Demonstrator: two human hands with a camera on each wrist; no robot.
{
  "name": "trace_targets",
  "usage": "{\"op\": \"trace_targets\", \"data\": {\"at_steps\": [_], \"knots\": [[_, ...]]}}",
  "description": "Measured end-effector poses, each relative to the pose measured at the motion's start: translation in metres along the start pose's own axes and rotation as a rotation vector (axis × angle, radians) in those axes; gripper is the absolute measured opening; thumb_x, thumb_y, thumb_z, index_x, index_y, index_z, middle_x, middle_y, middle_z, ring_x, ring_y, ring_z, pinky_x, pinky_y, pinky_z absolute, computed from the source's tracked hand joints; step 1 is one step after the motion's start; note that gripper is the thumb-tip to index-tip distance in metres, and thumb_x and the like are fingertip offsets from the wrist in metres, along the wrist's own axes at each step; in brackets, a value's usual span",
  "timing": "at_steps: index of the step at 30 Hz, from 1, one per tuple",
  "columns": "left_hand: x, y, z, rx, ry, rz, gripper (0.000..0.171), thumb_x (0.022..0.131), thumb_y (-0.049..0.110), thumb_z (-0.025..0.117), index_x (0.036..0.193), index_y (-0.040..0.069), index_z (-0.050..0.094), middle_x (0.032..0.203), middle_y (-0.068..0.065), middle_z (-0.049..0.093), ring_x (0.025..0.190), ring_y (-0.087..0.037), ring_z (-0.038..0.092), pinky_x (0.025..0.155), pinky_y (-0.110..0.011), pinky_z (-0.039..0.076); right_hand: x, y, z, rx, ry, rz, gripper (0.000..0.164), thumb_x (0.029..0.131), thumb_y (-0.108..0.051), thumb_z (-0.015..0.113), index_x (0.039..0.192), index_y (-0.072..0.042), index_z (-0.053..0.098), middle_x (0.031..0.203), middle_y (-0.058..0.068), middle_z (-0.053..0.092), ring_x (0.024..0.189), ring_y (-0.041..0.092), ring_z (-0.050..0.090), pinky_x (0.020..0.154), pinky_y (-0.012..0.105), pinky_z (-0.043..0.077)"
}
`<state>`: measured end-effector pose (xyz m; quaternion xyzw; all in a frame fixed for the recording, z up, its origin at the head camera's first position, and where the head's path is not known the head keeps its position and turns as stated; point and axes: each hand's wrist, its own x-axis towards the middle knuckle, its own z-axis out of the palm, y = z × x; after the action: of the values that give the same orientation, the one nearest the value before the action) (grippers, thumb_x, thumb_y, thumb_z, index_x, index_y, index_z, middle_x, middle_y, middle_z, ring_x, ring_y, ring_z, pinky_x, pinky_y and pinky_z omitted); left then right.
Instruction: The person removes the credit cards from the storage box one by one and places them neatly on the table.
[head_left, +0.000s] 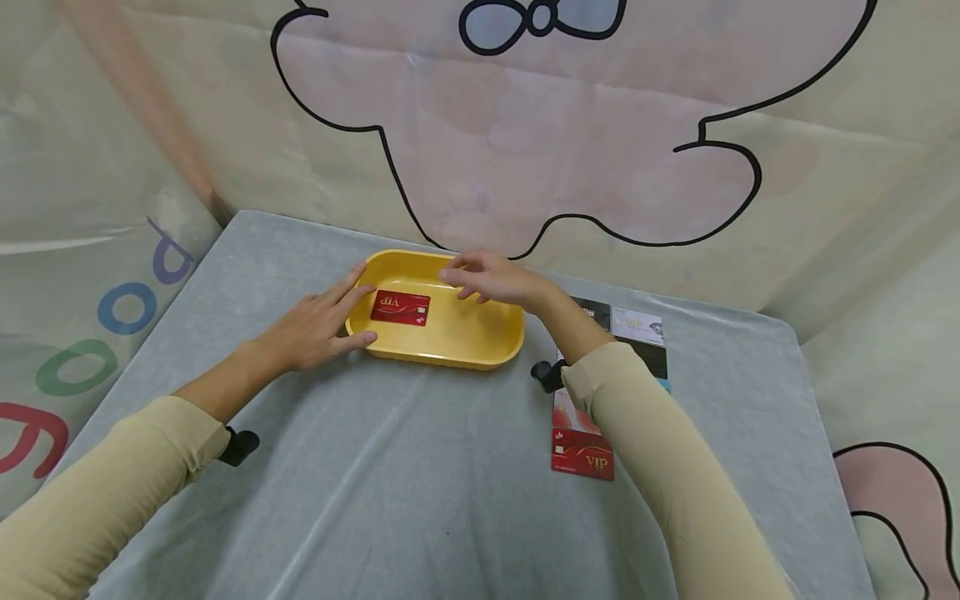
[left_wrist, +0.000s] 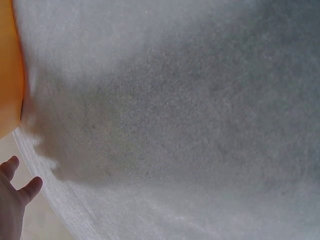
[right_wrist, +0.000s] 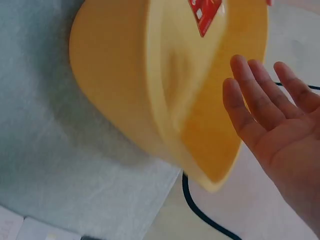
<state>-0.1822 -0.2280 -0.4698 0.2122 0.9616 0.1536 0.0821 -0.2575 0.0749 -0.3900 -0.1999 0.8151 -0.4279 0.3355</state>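
A yellow plastic tray [head_left: 442, 352] stands near the far edge of the table, and a red VIP card [head_left: 401, 307] lies flat inside its left part. My left hand [head_left: 318, 327] is at the tray's left end, its fingers extended along the rim and the thumb by the near side. Over the far right part of the tray hovers my right hand [head_left: 491, 279], fingers loosely bent. The right wrist view shows that palm [right_wrist: 295, 135] with nothing in it, beside the tray wall [right_wrist: 110, 65].
Right of the tray, several cards lie in a group, partly hidden by the right forearm: a red VIP card [head_left: 582, 454], a white card [head_left: 637, 326] and a black card [head_left: 648, 358] among them. Grey cloth [head_left: 420, 492] covers the table. A printed curtain [head_left: 600, 150] hangs behind.
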Motion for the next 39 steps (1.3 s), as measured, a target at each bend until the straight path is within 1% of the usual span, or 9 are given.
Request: {"op": "trace_targets", "data": {"at_steps": [3,8,13,15,20,24,27,33,39], "knots": [[0.000,-0.001,0.000,0.001,0.002,0.010,0.078,0.095,0.057,0.055,0.154,0.012,0.030,0.168,-0.003,-0.007,0.145,-0.039,0.031,0.108,-0.065,0.031,0.008,-0.001,0.005,0.010,-0.026,0.006,0.051,0.099,-0.044,0.056,0.133,-0.006,0.056,0.137,0.018,0.055,0.120,0.036,0.058,0.102,0.052,0.045],[0.000,-0.001,0.000,-0.003,-0.002,0.011,0.079,0.095,0.057,0.055,0.155,0.012,0.029,0.168,-0.004,-0.007,0.145,-0.039,0.030,0.108,-0.065,0.031,0.018,-0.003,0.013,0.022,-0.027,0.031,0.052,0.097,-0.047,0.058,0.132,-0.009,0.057,0.138,0.015,0.056,0.124,0.033,0.056,0.104,0.050,0.044],[0.000,-0.002,0.000,0.001,-0.008,0.009,0.079,0.095,0.057,0.055,0.155,0.013,0.028,0.168,-0.003,-0.008,0.146,-0.039,0.029,0.108,-0.065,0.030,0.026,-0.004,0.021,0.042,-0.035,0.031,0.054,0.098,-0.049,0.056,0.134,-0.010,0.055,0.141,0.013,0.055,0.128,0.032,0.053,0.107,0.050,0.041],[0.001,-0.002,0.000,0.003,-0.008,0.013,0.079,0.096,0.057,0.054,0.155,0.013,0.028,0.168,-0.003,-0.008,0.145,-0.039,0.029,0.108,-0.066,0.031,0.029,-0.004,0.022,0.032,-0.036,0.024,0.054,0.099,-0.049,0.055,0.136,-0.010,0.055,0.141,0.012,0.055,0.130,0.032,0.051,0.108,0.051,0.040],[0.001,-0.002,-0.001,-0.002,0.002,0.023,0.078,0.096,0.056,0.055,0.155,0.012,0.029,0.168,-0.004,-0.007,0.144,-0.040,0.031,0.107,-0.066,0.032,0.036,-0.004,0.027,-0.013,-0.001,0.019,0.054,0.100,-0.047,0.054,0.138,-0.009,0.055,0.139,0.010,0.055,0.130,0.031,0.048,0.108,0.048,0.040],[0.000,-0.002,-0.001,-0.003,0.004,0.025,0.078,0.096,0.056,0.055,0.155,0.012,0.029,0.168,-0.003,-0.007,0.144,-0.040,0.031,0.107,-0.066,0.032,0.041,-0.001,0.031,0.031,0.008,0.025,0.055,0.100,-0.047,0.054,0.140,-0.008,0.053,0.141,0.012,0.053,0.129,0.031,0.046,0.108,0.048,0.040],[0.000,-0.002,0.000,-0.005,0.003,0.023,0.078,0.096,0.056,0.055,0.155,0.012,0.029,0.167,-0.003,-0.008,0.143,-0.040,0.032,0.107,-0.066,0.032,0.042,0.000,0.035,0.058,0.015,0.041,0.057,0.099,-0.048,0.055,0.142,-0.010,0.052,0.141,0.010,0.052,0.130,0.031,0.046,0.108,0.048,0.040],[-0.001,-0.003,0.001,-0.001,0.010,0.020,0.077,0.096,0.056,0.054,0.154,0.012,0.029,0.167,-0.003,-0.008,0.143,-0.040,0.033,0.106,-0.065,0.032,0.047,0.001,0.042,0.056,0.021,0.068,0.061,0.097,-0.051,0.055,0.144,-0.012,0.052,0.142,0.007,0.052,0.128,0.029,0.045,0.108,0.047,0.039],[-0.001,-0.003,0.001,0.006,0.000,0.019,0.078,0.096,0.057,0.053,0.155,0.012,0.028,0.167,-0.002,-0.009,0.144,-0.040,0.031,0.107,-0.066,0.031,0.051,0.001,0.045,0.029,0.014,0.098,0.060,0.098,-0.051,0.054,0.145,-0.013,0.050,0.143,0.005,0.052,0.128,0.025,0.045,0.111,0.044,0.037]]}}
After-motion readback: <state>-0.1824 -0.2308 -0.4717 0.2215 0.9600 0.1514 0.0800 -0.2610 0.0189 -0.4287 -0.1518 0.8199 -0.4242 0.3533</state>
